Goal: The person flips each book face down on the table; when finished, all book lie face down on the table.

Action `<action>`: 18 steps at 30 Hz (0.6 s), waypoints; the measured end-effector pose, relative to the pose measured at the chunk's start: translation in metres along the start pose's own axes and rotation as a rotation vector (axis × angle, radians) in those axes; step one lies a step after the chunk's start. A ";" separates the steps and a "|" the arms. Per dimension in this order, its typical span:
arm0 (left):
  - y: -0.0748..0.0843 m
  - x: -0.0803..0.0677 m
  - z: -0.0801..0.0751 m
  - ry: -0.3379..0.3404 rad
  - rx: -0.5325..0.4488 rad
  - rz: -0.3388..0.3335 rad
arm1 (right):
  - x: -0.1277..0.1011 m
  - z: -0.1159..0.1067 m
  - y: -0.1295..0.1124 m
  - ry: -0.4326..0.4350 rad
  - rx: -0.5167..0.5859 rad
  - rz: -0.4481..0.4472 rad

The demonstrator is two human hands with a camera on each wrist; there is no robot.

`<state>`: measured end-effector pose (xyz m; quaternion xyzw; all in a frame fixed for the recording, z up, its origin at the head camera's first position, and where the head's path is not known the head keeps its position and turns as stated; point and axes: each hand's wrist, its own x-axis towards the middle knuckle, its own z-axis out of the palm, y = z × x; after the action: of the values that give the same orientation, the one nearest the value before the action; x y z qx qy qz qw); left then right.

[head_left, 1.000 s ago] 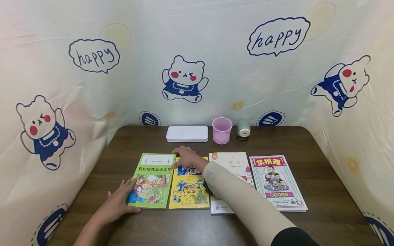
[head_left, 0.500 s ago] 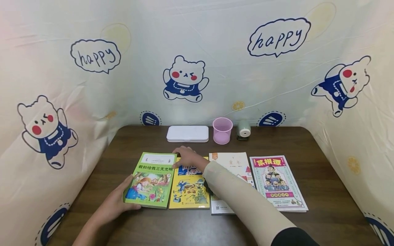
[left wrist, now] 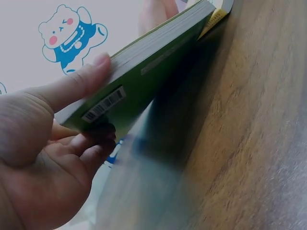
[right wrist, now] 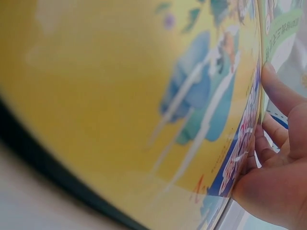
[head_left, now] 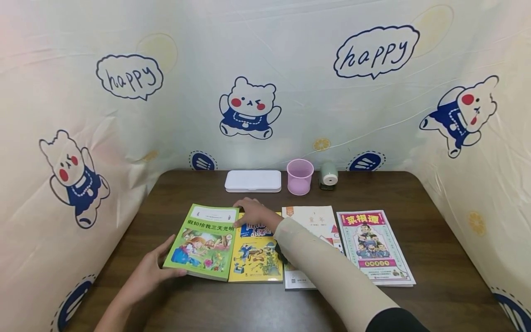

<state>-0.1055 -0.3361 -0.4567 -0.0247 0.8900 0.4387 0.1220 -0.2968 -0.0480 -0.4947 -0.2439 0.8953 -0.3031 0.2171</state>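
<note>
A green picture-cover book (head_left: 205, 249) lies leftmost in a row, its left side raised off the table. My left hand (head_left: 145, 274) grips its lower left corner. In the left wrist view, the thumb (left wrist: 88, 79) presses the page edges while fingers curl beneath the back cover, near a barcode (left wrist: 104, 104). At the book's upper right corner, my right hand (head_left: 255, 213) holds on, the thumb (right wrist: 276, 84) at its side edge and the other fingers partly hidden. Under the right wrist lies a yellow book (head_left: 255, 258), its top partly covered by the hand.
Right of the yellow book lie a white book (head_left: 307, 216), partly under the right sleeve, and a pink-bordered book (head_left: 371, 244). Along the table's back edge stand a white case (head_left: 253, 180), a pink cup (head_left: 299, 177) and a green pencil sharpener (head_left: 328, 176). Printed cloth surrounds the table.
The green book's left side has risen and the book has tilted. My left hand went from lying at its edge to gripping the lower left corner. The right hand has barely moved.
</note>
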 end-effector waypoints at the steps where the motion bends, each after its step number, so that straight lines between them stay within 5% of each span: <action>1: 0.000 -0.001 0.001 0.011 -0.025 0.001 | 0.001 0.000 0.000 -0.005 -0.002 0.008; 10: 0.008 -0.008 0.009 0.148 -0.126 0.110 | 0.001 0.001 0.000 -0.001 0.003 0.013; 18: 0.012 -0.011 0.013 0.155 -0.240 0.125 | -0.002 0.001 0.001 0.017 -0.001 -0.009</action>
<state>-0.0945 -0.3186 -0.4524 -0.0173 0.8377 0.5454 0.0216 -0.2956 -0.0465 -0.4957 -0.2455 0.8960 -0.3058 0.2082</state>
